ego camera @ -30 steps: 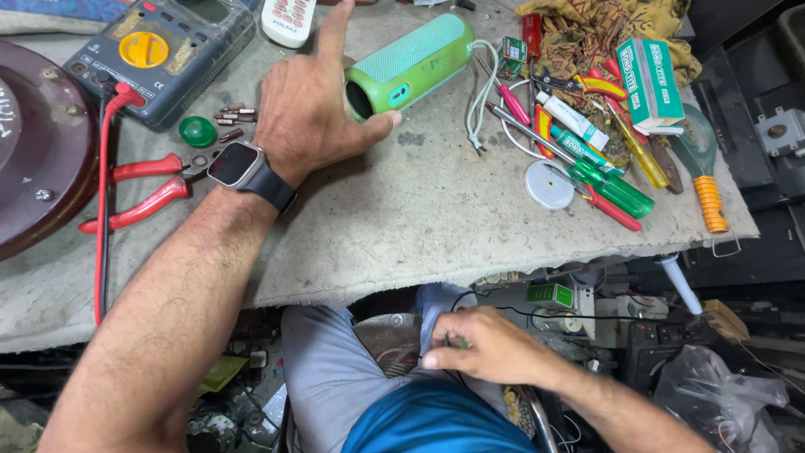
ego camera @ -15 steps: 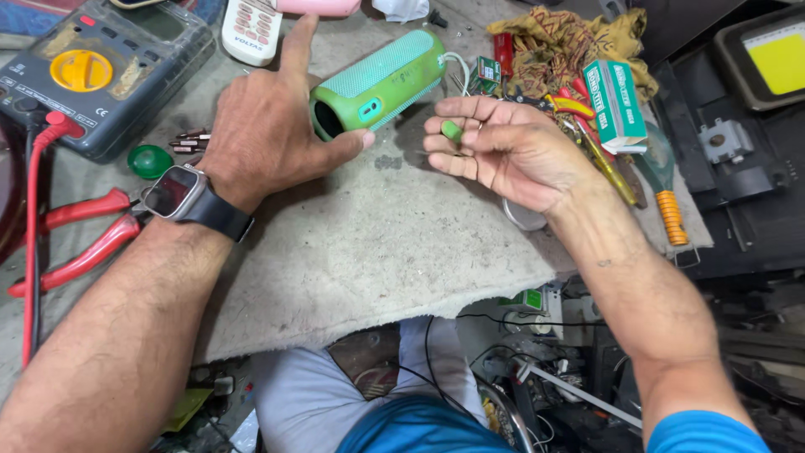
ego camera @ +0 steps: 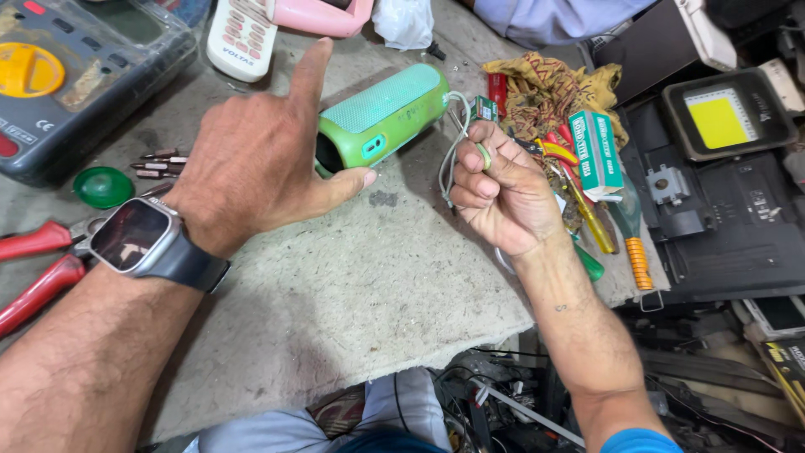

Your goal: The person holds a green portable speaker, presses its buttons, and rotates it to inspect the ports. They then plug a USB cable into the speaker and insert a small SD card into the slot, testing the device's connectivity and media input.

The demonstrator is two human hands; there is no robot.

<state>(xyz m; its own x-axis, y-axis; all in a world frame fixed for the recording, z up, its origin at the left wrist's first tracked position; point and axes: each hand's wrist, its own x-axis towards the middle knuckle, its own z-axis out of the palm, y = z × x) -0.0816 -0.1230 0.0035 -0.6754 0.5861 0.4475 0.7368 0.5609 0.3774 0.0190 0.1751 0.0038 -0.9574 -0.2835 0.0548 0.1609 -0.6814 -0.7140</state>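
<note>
A green cylindrical speaker lies on its side on the grey mat. My left hand, with a dark smartwatch on its wrist, rests against the speaker's open near end, thumb touching it, index finger pointing up. Just right of the speaker, my right hand pinches a small green piece between thumb and fingers. White wires run from the speaker's far end past that hand to a small green circuit board.
A multimeter and a green cap lie at left, with red-handled pliers below. White remote and pink object at the back. Screwdrivers, a green box and a rag crowd the right. Mat edge runs along the front.
My right hand came up from under the bench with the small green piece, then closed its fingers around it and moved close to the speaker's wires. The left hand stayed on the speaker.
</note>
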